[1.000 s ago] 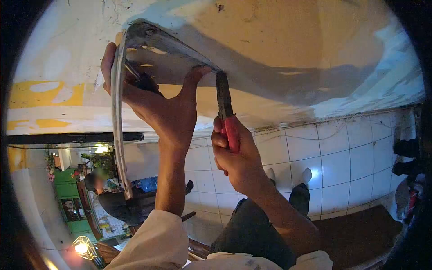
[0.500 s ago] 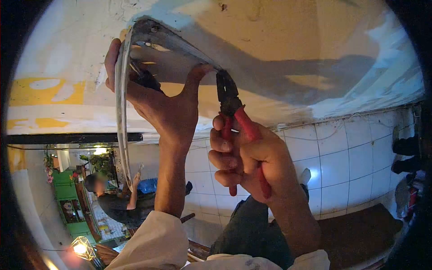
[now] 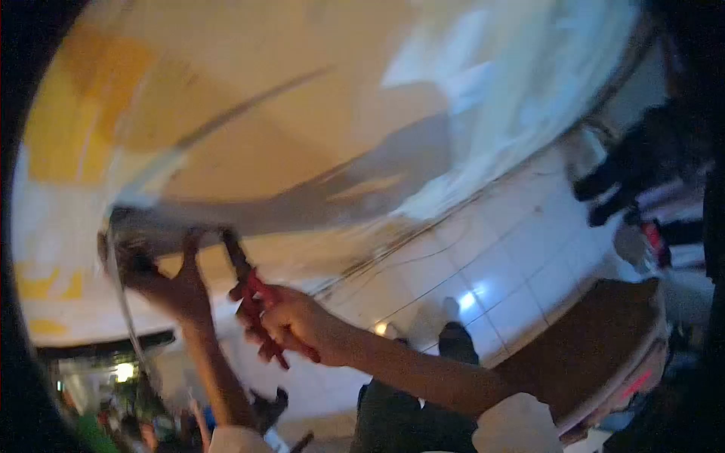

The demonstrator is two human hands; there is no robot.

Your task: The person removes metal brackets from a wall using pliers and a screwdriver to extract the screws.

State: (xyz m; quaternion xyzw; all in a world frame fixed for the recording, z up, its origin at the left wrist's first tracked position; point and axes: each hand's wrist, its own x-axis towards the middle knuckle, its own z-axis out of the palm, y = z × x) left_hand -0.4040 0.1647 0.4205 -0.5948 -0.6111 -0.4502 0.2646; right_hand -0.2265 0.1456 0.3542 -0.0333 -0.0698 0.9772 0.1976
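The frame is blurred by motion. My right hand is closed round the red handles of a pair of pliers, whose dark jaws point up and left. Those jaws are at the right end of a grey metal bracket against the painted wall. At the left, my left hand grips the bracket, thumb near the pliers' tip. A dark object beside its palm is too smeared to name. From the bracket's left corner a pale cable or strip hangs down.
Behind my arms is a tiled floor. A brown padded bench stands at the lower right. Dark shapes, perhaps clothing or shoes, are at the right. A lit area with blurred greenery and part of a person lies lower left.
The view has turned and swung, so both hands, the pliers and the bracket sit lower and further left. Both hands keep their holds. More of the wall and bench shows.
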